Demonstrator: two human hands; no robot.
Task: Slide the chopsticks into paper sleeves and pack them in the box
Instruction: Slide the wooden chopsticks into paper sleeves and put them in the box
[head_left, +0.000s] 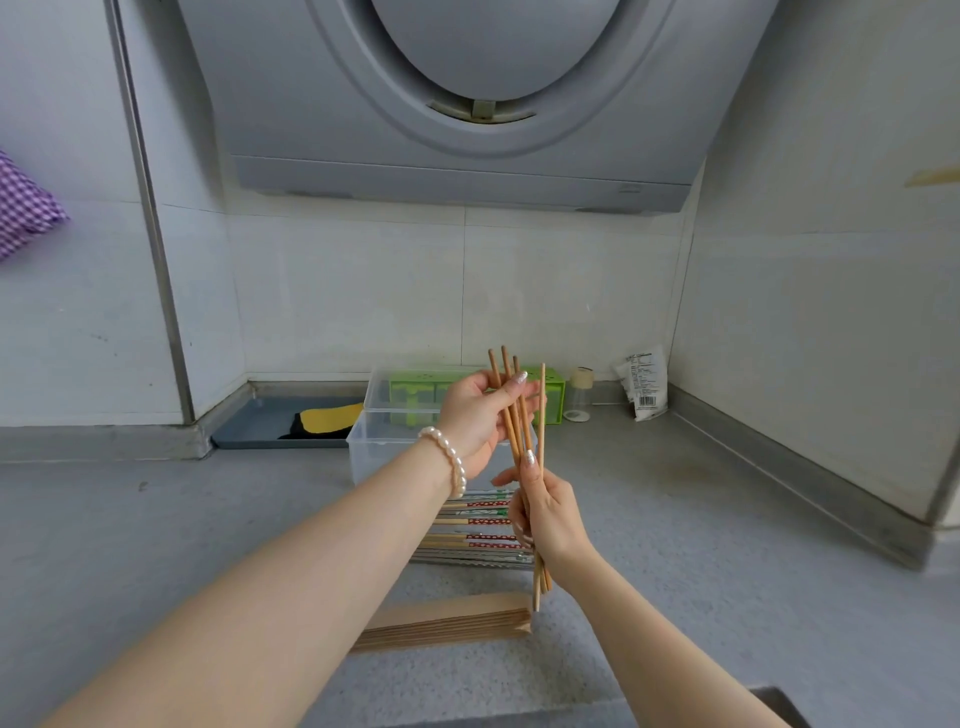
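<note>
Wooden chopsticks (514, 415), a small loose bundle of plain brown sticks, stand nearly upright above the grey table (727, 545), held between both hands. The right hand (550, 525) grips the lower part of the bundle, fingers curled round it, while the left hand (475, 421) pinches the upper part between thumb and fingers.

By my reading this is the sorting step: a pair is being picked out of the bundle and no stick is in a sleeve yet. The next move calls for separating two sticks, setting the rest down, and freeing a hand to take one of the paper sleeves (447, 621), which lie stacked flat on the table just below the hands.

Behind the hands stands the clear plastic box (374, 447), open-topped as far as I can tell. More chopsticks with red and green patterned wrapping (480, 519) lie on the table between box and sleeves, partly covered by the left forearm and right hand. How many sticks are in the bundle is hard to count, and the box's contents are hidden.
</note>
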